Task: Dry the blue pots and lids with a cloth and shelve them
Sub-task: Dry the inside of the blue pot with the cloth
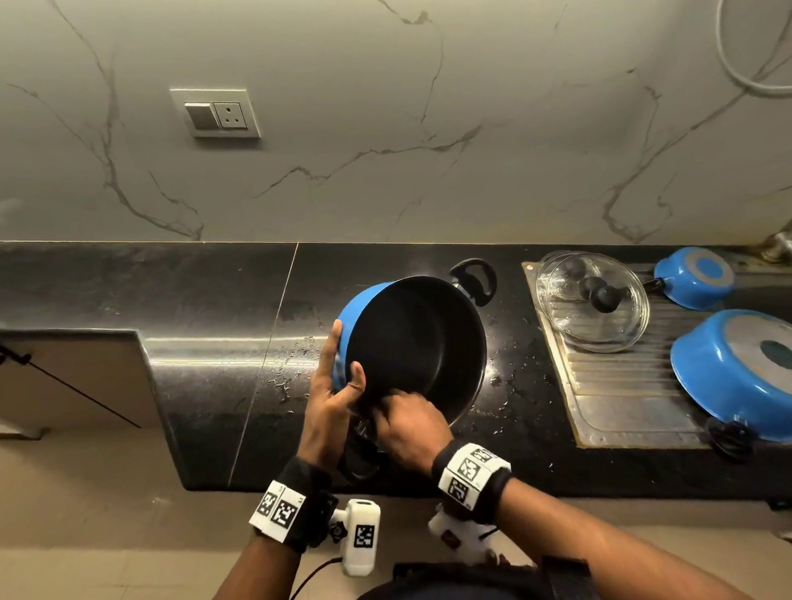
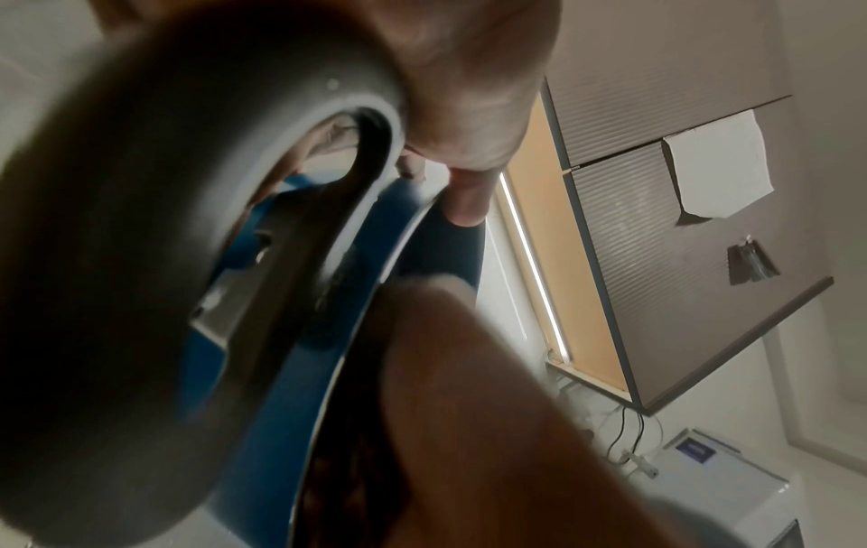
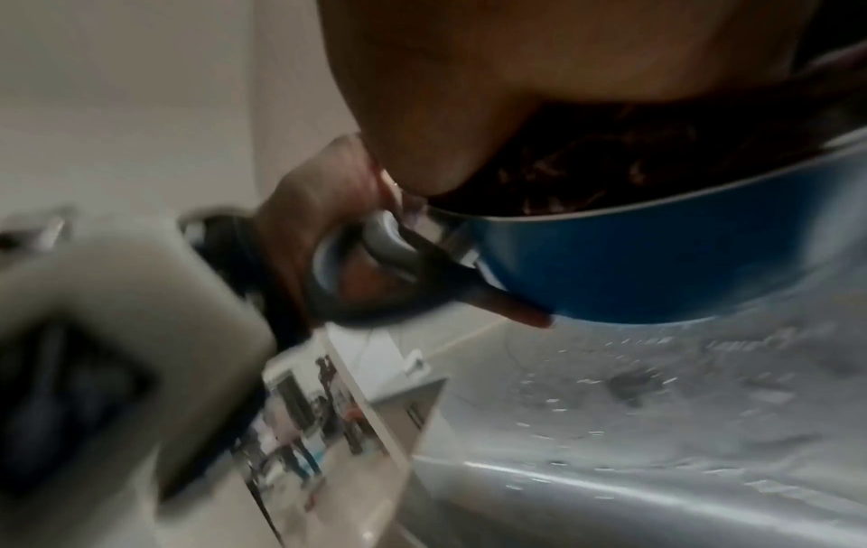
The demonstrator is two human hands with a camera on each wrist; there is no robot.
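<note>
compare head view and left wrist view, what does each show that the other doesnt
Only the head view shows the glass lids and two upturned blue pots on the draining board, and the right hand reaching into the held pot. Only the left wrist view shows a wall cabinet overhead. Both show the held blue pot with the left hand gripping its rim.

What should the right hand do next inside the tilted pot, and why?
Probably sweep the dark cloth around the inner wall of the blue pot. The right hand presses it only at the near rim, while the left hand grips the pot's edge, holding it tilted.
</note>
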